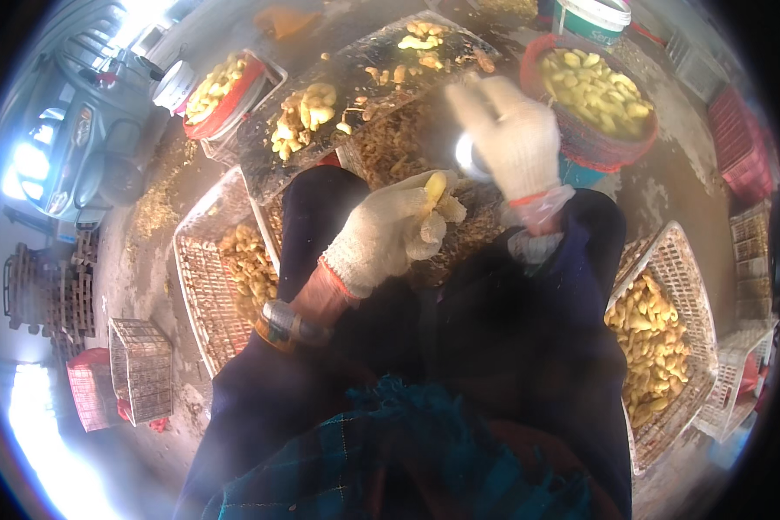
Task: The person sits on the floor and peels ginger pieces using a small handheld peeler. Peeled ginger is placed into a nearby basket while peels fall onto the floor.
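My left hand [385, 235], in a knitted white work glove, holds a small yellow piece of ginger root [436, 186] above my lap. My right hand [517, 133], also gloved, is raised to its right and blurred by motion. Beside its fingers shows a bright, glaring object [470, 156]; whether the hand grips it cannot be made out. Ahead lies a dark, dirty board [357, 91] bearing ginger clumps [303, 117] and small broken bits. Between my knees and below the board is a heap of brown peelings or scraps [396, 143].
White plastic crates of ginger stand at my left [198, 286] and right [699, 325]. A red-netted tub [650, 140] holds ginger in liquid; another red-rimmed container [255, 81] stands far left. Also around are a paint bucket [591, 23], red crates [741, 146], stacked pallets [52, 292] and a vehicle [71, 143].
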`<control>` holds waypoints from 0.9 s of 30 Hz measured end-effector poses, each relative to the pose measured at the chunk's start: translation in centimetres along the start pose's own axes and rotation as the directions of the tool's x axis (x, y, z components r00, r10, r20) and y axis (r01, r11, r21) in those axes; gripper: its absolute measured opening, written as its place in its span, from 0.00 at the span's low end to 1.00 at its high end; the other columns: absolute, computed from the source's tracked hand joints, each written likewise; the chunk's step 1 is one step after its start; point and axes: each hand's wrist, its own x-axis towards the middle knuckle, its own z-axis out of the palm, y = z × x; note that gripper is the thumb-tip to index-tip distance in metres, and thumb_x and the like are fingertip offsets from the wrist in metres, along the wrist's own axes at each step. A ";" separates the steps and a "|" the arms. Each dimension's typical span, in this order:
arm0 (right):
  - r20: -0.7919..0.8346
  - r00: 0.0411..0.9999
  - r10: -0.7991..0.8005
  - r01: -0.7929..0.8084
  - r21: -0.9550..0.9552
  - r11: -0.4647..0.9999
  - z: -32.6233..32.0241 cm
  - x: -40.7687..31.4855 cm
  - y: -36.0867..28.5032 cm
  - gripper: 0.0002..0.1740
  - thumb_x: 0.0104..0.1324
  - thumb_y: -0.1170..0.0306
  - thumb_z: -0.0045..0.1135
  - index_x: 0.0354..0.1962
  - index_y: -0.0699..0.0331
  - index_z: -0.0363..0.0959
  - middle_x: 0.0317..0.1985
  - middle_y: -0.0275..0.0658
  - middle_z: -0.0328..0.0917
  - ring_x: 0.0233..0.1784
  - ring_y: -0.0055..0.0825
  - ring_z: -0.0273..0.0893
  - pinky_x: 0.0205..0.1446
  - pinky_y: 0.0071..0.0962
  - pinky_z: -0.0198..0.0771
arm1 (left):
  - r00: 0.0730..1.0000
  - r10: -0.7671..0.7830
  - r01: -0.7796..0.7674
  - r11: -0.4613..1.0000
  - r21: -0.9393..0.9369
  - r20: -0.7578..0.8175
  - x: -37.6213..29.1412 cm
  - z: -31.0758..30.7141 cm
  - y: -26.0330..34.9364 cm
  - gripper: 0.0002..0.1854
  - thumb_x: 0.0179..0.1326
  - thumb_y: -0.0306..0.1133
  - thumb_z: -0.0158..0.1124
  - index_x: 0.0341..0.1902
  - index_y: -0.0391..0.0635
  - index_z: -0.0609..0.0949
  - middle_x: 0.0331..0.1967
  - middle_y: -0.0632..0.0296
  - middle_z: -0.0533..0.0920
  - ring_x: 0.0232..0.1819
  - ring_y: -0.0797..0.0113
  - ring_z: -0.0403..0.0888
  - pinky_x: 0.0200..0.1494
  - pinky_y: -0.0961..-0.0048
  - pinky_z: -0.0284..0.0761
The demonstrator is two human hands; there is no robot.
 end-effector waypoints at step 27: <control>0.017 0.751 0.660 -0.638 -0.240 0.732 -3.9 2.3 11.4 0.22 0.71 0.56 0.67 0.58 0.57 0.82 0.41 0.50 0.89 0.40 0.45 0.89 0.43 0.43 0.80 | 0.766 0.583 -0.075 0.500 0.863 -0.271 9.5 -11.3 9.6 0.13 0.72 0.39 0.67 0.49 0.42 0.90 0.31 0.62 0.89 0.28 0.71 0.84 0.31 0.72 0.78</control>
